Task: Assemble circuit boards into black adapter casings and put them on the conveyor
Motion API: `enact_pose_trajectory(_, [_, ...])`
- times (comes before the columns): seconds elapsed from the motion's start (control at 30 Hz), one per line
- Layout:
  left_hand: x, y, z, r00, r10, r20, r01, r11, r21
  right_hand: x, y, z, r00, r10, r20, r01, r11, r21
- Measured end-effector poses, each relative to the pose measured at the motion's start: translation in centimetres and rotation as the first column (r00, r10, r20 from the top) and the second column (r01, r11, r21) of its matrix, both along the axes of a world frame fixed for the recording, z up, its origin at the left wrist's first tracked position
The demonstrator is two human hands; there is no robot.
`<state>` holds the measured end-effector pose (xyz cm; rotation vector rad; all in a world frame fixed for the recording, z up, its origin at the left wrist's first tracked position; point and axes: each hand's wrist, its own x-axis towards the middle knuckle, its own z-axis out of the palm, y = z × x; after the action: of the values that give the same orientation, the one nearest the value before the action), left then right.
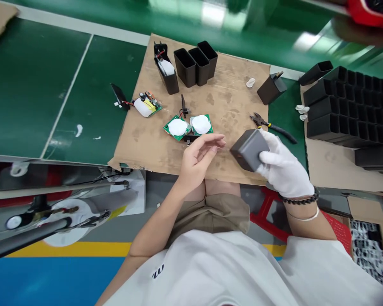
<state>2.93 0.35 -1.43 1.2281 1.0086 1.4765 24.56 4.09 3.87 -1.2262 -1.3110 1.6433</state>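
My right hand (282, 165), in a white glove, grips a black plastic case (250, 149) above the front edge of the cardboard sheet (230, 102). Its smooth closed end faces me, tilted. To the left of it, my bare left hand (199, 159) hovers with curved fingers and the thumb apart, holding nothing visible. Just beyond that hand lie two green circuit boards, the left board (177, 127) and the right board (201, 124), each topped with a white lump. Diagonal cutters (272, 126) with black and yellow handles rest behind the gloved hand.
Behind are three hollow black cases (196, 66) and a case with a board partly inside (166, 72). A wired board (145, 106) lies left. A pronged black adapter (272, 88) stands right. Stacked black cases (351, 104) fill the far right. A machine arm (79, 216) is lower left.
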Motion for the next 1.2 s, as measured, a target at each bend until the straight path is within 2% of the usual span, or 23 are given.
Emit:
enact_pose_trajectory(0.07, [0.0,-0.2,0.0,0.999,0.007,0.043,-0.008,1.0,0.009,-0.2,-0.1,1.2,0.995,0.007,-0.101,-0.028,0.978,-0.207])
enact_pose_trajectory(0.17, [0.1,-0.4,0.0,0.993,-0.007,0.118,0.005,1.0,0.011,-1.1,-0.3,3.2,0.971,-0.08,-0.224,-0.022,0.909,-0.416])
enact_pose_trajectory(0.23, [0.2,-0.4,0.1,0.988,-0.022,0.154,0.02,1.0,0.012,-1.7,-0.6,4.2,0.95,-0.139,-0.279,-0.016,0.873,-0.487])
enact_pose_trajectory(0.3, [0.2,-0.4,0.2,0.985,-0.038,0.167,0.036,0.999,0.011,-2.0,-0.9,4.6,0.942,-0.162,-0.293,-0.006,0.868,-0.497])
enact_pose_trajectory(0.4, [0.3,-0.4,0.3,0.986,-0.055,0.16,0.055,0.998,0.006,-2.3,-0.9,4.7,0.962,-0.133,-0.24,0.017,0.902,-0.431])
enact_pose_trajectory(0.47, [0.3,-0.4,0.4,0.988,-0.059,0.14,0.058,0.998,0.014,-2.7,0.0,4.7,0.985,-0.09,-0.148,0.036,0.943,-0.331])
enact_pose_trajectory(0.5, [0.3,-0.4,0.5,0.991,-0.058,0.121,0.056,0.998,0.025,-3.1,1.1,4.8,0.995,-0.071,-0.072,0.052,0.969,-0.241])
enact_pose_trajectory(0.53, [0.3,-0.4,0.5,0.994,-0.054,0.094,0.05,0.998,0.043,-3.5,2.6,4.9,0.996,-0.072,0.058,0.077,0.992,-0.096])
enact_pose_trajectory(0.57, [0.3,-0.3,0.5,0.997,-0.047,0.058,0.043,0.997,0.07,-4.1,4.5,5.1,0.974,-0.112,0.199,0.099,0.992,0.077])
enact_pose_trajectory(0.6, [0.3,-0.2,0.5,0.999,-0.037,0.018,0.035,0.994,0.102,-4.8,6.9,5.4,0.915,-0.182,0.36,0.078,0.956,0.284])
enact_pose_trajectory(0.63, [0.4,-0.1,0.5,0.999,-0.026,-0.023,0.029,0.99,0.136,-5.4,9.7,5.8,0.771,-0.36,0.526,0.04,0.85,0.525])
enact_pose_trajectory(0.67, [0.4,0.0,0.5,0.998,-0.014,-0.059,0.024,0.985,0.168,-6.1,12.6,6.2,0.7,-0.45,0.555,0.024,0.791,0.611])
enact_pose_trajectory(0.7, [0.4,0.1,0.4,0.996,0.0,-0.086,0.017,0.981,0.193,-6.6,15.5,6.6,0.663,-0.476,0.577,-0.006,0.768,0.641])
enact_pose_trajectory(0.73, [0.5,0.1,0.3,0.995,0.015,-0.102,0.006,0.979,0.203,-7.1,18.4,7.0,0.593,-0.477,0.648,-0.075,0.769,0.635])
enact_pose_trajectory(0.77, [0.6,0.2,0.2,0.994,0.031,-0.105,-0.01,0.98,0.196,-7.6,20.9,7.2,0.513,-0.472,0.717,-0.12,0.788,0.604])
enact_pose_trajectory(0.8, [0.7,0.3,0.1,0.994,0.046,-0.098,-0.028,0.984,0.177,-8.0,23.0,7.4,0.467,-0.466,0.752,-0.13,0.805,0.579])
enact_pose_trajectory(0.9, [1.1,0.4,-0.2,0.996,0.075,-0.05,-0.07,0.993,0.096,-9.0,26.9,6.9,0.334,-0.441,0.833,-0.126,0.855,0.503])
enact_pose_trajectory(1.0, [1.2,0.7,-0.3,0.996,0.08,-0.05,-0.076,0.994,0.075,-10.0,27.8,6.2,0.267,-0.371,0.889,-0.164,0.892,0.422])
enact_pose_trajectory(1.07, [1.2,0.8,-0.2,0.994,0.081,-0.073,-0.075,0.993,0.09,-10.8,27.5,6.3,0.249,-0.328,0.911,-0.226,0.895,0.384])
enact_pose_trajectory(1.13, [1.2,0.9,-0.1,0.993,0.082,-0.09,-0.073,0.992,0.104,-11.8,26.7,6.6,0.251,-0.288,0.924,-0.321,0.876,0.36])
enact_pose_trajectory(1.2, [1.1,0.9,-0.1,0.991,0.083,-0.104,-0.071,0.991,0.115,-12.8,25.6,6.8,0.279,-0.188,0.942,-0.489,0.816,0.308])
